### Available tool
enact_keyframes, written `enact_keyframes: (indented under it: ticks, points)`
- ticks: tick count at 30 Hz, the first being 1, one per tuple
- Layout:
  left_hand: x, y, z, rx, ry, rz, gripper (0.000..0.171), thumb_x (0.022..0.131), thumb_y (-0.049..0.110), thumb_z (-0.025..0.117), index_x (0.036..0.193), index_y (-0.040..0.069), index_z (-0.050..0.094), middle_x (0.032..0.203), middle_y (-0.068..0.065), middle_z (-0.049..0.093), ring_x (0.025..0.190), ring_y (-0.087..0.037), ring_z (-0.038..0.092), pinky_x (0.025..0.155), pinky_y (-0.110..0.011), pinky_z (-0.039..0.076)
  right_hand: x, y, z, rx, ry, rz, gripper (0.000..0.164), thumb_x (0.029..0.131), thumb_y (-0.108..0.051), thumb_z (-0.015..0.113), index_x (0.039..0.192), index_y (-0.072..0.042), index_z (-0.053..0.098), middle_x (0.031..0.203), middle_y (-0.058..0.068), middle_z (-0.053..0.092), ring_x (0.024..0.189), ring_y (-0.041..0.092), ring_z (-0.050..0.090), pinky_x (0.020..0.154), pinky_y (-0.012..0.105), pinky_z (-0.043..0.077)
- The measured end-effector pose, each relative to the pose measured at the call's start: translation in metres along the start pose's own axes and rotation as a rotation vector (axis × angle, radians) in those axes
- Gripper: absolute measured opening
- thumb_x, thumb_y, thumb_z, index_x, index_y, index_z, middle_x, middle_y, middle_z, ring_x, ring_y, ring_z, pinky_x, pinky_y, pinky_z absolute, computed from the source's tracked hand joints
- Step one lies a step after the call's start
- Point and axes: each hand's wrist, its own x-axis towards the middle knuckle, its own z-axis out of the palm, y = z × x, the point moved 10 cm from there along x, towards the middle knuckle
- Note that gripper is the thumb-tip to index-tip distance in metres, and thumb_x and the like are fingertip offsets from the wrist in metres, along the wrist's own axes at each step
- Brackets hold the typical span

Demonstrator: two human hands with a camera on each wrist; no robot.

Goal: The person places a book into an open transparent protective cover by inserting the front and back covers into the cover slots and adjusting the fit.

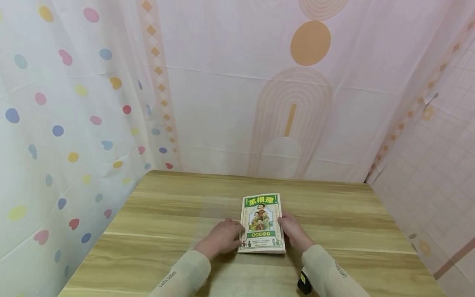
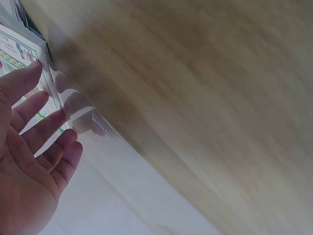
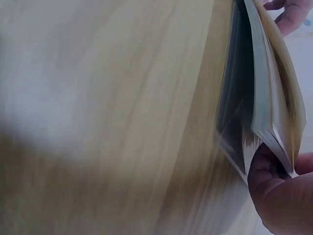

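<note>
A paperback book [image 1: 261, 222] with a green-and-cream cover, Chinese characters and cartoon figures lies cover up on the wooden table. My right hand [image 1: 295, 232] grips its right edge; in the right wrist view the thumb is over the cover side, with curled fingers [image 3: 264, 169] under the pages. Along the left edge rests my left hand [image 1: 224, 236], its fingers relaxed and spread in the left wrist view, fingertips right at the book's side. Clear plastic film [image 3: 234, 132] shows beneath the book, and also beyond its edge as a transparent sheet [image 2: 80, 110].
A small black object with a yellow label [image 1: 304, 284] sits by the right sleeve near the front of the table [image 1: 167, 231]. Patterned curtains [image 1: 215, 103] hang behind the table and on both sides.
</note>
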Motion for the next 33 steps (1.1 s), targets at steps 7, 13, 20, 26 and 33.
enact_keyframes:
  ticks: [7,13,20,26,33]
  points:
    - [0.0,0.002,0.001,-0.012,0.011,0.014,0.022,0.087,0.026,0.074,0.105,0.013,0.071,0.112,-0.004,0.068,0.099,-0.025,0.059,0.086,-0.04,0.049,0.0,0.001,-0.005,-0.131,-0.017,-0.014,0.035,0.101,-0.009,0.042,0.123,0.012,0.058,0.107,0.016,0.066,0.096,0.024,0.061,0.083,0.038,0.049]
    - [-0.002,0.009,0.001,-0.028,-0.008,0.01,0.023,0.088,0.024,0.073,0.107,0.012,0.072,0.114,-0.004,0.067,0.1,-0.026,0.06,0.087,-0.041,0.05,-0.005,0.003,-0.009,-0.15,-0.045,-0.007,0.034,0.099,-0.008,0.041,0.118,0.014,0.059,0.092,0.013,0.068,0.077,0.019,0.064,0.067,0.032,0.053]
    - [-0.001,0.016,0.005,-0.019,-0.015,-0.004,0.025,0.089,0.027,0.073,0.11,0.013,0.072,0.113,-0.002,0.067,0.101,-0.023,0.06,0.087,-0.039,0.051,-0.006,0.002,-0.017,-0.267,-0.005,-0.025,0.032,0.1,-0.009,0.043,0.117,0.011,0.062,0.086,0.011,0.065,0.071,0.019,0.061,0.06,0.031,0.05]
    - [-0.002,0.016,0.006,-0.032,-0.03,-0.038,0.029,0.09,0.027,0.073,0.115,0.013,0.071,0.121,-0.004,0.065,0.107,-0.025,0.059,0.089,-0.041,0.051,-0.011,-0.011,-0.017,-0.572,0.051,-0.139,0.025,0.101,-0.014,0.047,0.1,0.0,0.069,0.073,0.006,0.058,0.06,0.019,0.05,0.052,0.029,0.04]
    - [-0.002,0.015,0.009,-0.04,-0.039,-0.045,0.031,0.092,0.03,0.071,0.118,0.013,0.07,0.128,-0.006,0.062,0.113,-0.028,0.058,0.09,-0.043,0.051,-0.015,-0.017,-0.015,-0.687,0.086,-0.194,0.023,0.099,-0.014,0.049,0.088,-0.006,0.068,0.069,0.003,0.057,0.058,0.018,0.05,0.051,0.029,0.039]
